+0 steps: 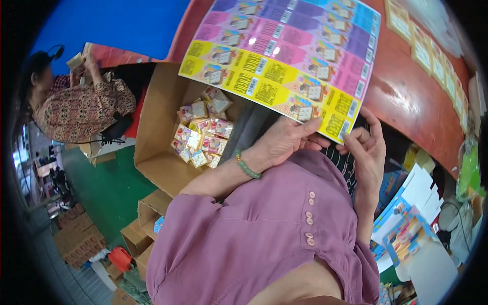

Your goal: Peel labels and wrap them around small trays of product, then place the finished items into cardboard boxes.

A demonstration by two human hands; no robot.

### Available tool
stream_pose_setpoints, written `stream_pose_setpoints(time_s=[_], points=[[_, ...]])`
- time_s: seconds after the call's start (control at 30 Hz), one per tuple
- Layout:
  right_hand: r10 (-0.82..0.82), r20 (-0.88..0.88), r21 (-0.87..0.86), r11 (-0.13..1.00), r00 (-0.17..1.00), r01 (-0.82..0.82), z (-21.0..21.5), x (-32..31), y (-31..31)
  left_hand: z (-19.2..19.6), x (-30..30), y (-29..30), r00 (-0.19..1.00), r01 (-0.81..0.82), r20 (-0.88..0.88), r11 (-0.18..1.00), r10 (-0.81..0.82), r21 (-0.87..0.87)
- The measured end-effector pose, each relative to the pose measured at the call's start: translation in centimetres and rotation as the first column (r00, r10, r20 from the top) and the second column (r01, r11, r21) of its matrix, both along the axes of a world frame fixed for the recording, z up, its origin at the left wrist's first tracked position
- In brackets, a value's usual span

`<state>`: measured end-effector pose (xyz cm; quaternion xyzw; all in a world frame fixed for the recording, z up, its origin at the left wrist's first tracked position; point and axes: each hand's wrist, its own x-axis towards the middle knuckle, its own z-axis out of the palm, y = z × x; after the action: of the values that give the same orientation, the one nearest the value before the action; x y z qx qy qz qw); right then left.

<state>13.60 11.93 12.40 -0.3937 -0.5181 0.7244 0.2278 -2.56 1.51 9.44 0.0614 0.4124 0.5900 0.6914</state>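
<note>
A glossy sheet of printed labels spreads over the near edge of the red table, with yellow, pink, purple and blue rows of small pictures and barcodes. My left hand, below a green bead bracelet, grips the sheet's near edge, thumb on top and fingers beneath. At the near right corner, my right hand pinches the sheet between thumb and fingers. Its underside is hidden. Left of my left forearm stands an open cardboard box holding several small wrapped packs with colourful labels.
Rows of small flat packs lie along the right of the red table. Printed card and white paper are stacked at my right. Smaller cartons stand on the green floor at left. Another person sits at far left, holding a small box.
</note>
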Motion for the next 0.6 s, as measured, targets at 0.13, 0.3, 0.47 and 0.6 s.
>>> stream_pose_setpoints(time_s=[0.13,0.3,0.47,0.6], points=[[0.124,0.350,0.394,0.879,0.928,-0.266,1.5,0.2,0.6,-0.9,-0.9,-0.8,0.993,0.027,-0.117,0.999,-0.023,0.035],[-0.093,0.684,0.727,0.169,0.723,-0.666,5.7,-0.4,2.3,-0.9,-3.3,-3.0,0.884,0.046,-0.454,0.948,0.107,0.314],[-0.097,0.581,0.748,-0.327,0.808,-0.577,3.5,-3.4,6.6,0.6,-4.9,-5.6,0.898,0.046,-0.417,0.913,0.140,0.405],[0.075,0.503,0.790,-0.443,0.861,-0.424,4.1,-3.8,9.9,4.8,-3.5,-8.5,0.937,-0.135,-0.233,0.885,0.260,0.447]])
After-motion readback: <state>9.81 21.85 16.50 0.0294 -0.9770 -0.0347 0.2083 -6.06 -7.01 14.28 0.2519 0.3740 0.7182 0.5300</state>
